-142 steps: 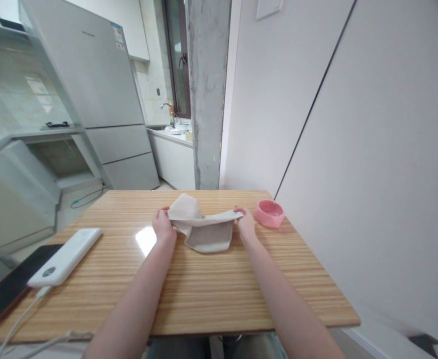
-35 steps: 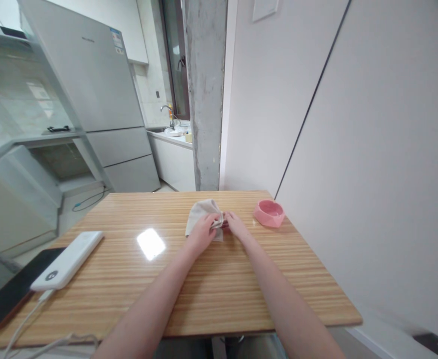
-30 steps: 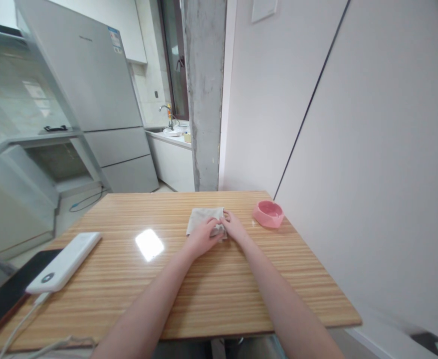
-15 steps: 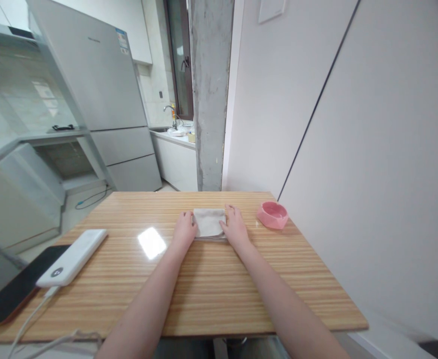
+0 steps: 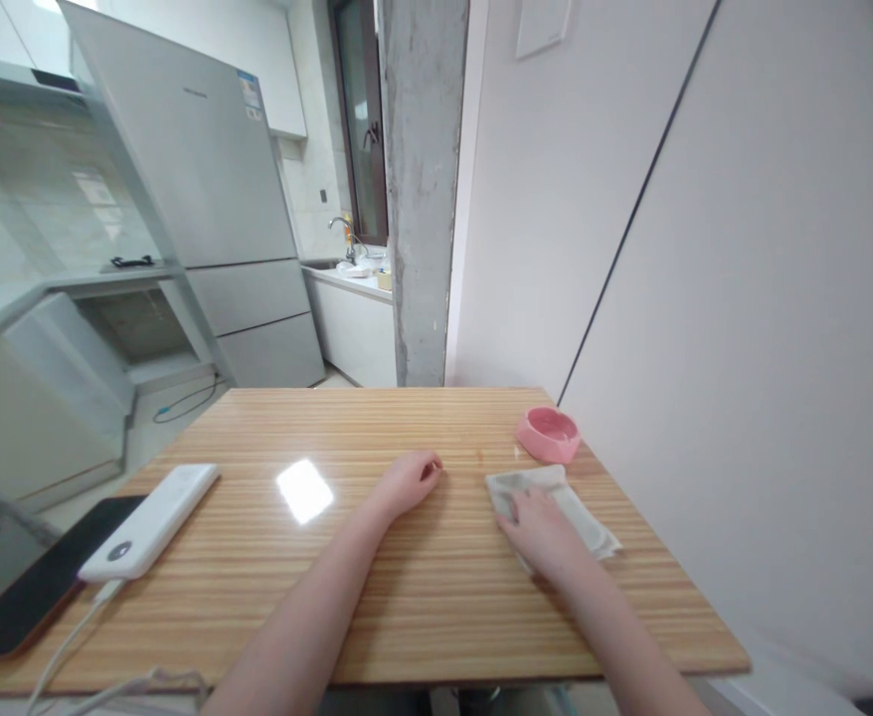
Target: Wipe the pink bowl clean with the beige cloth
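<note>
A pale grey-white cloth (image 5: 580, 515) lies on the right part of the wooden table (image 5: 422, 617), its edges uneven and partly spread. My right hand (image 5: 543, 529) rests on top of it, with fingers bent into the fabric and gripping it; the fingertips are partly hidden. Near the middle of the table, my left hand (image 5: 409, 479) is curled into a loose fist with nothing visible in it, apart from the cloth. Just beyond the cloth, by the right edge, sits a pink faceted bowl (image 5: 548, 435).
On the left lie a white power bank (image 5: 151, 522) with a white cable (image 5: 71, 631) and a dark flat tablet-like thing (image 5: 26, 587). A wall (image 5: 765, 378) runs along the table's right side. A fridge (image 5: 183, 169) and a grey pillar (image 5: 426, 199) stand behind.
The cloth, folded between both hands before, has moved right and nearer under my right hand and lies looser. My left hand has let go, shifted slightly right and curled.
</note>
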`<action>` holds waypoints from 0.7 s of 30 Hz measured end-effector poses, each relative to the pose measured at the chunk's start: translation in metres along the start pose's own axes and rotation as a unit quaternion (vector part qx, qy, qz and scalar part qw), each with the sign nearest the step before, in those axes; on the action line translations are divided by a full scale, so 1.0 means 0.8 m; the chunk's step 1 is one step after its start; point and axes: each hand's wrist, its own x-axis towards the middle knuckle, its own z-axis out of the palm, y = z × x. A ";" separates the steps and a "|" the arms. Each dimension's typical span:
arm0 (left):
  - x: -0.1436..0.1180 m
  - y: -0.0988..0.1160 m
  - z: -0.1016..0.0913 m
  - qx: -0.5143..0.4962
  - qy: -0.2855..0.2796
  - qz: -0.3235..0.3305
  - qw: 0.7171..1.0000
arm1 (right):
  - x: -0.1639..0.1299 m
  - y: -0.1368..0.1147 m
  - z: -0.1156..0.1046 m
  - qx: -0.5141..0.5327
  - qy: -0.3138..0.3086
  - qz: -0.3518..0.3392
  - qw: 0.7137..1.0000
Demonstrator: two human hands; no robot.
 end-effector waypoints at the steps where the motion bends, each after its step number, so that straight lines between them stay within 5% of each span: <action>1: 0.000 0.001 0.001 0.003 -0.001 0.002 1.000 | -0.001 0.022 0.000 -0.007 0.010 0.014 1.000; 4: 0.000 0.004 0.002 0.005 -0.004 -0.007 1.000 | 0.003 0.070 -0.005 -0.034 0.030 0.066 0.997; 7: 0.001 0.003 0.003 0.004 -0.004 -0.015 1.000 | 0.011 0.070 -0.023 -0.023 0.026 0.068 0.997; 9: 0.001 0.002 0.003 0.005 -0.002 -0.015 1.000 | 0.017 0.041 -0.036 0.015 0.044 0.046 0.998; 14: -0.002 0.000 0.002 0.025 -0.010 0.013 1.000 | 0.049 -0.067 -0.046 0.156 0.062 -0.155 0.973; 17: -0.004 0.002 -0.001 0.031 -0.028 0.012 0.999 | 0.072 -0.110 -0.025 0.224 -0.020 -0.278 0.934; 21: -0.004 0.006 0.001 0.029 -0.045 -0.027 0.998 | 0.087 -0.127 0.013 0.319 0.006 -0.271 0.908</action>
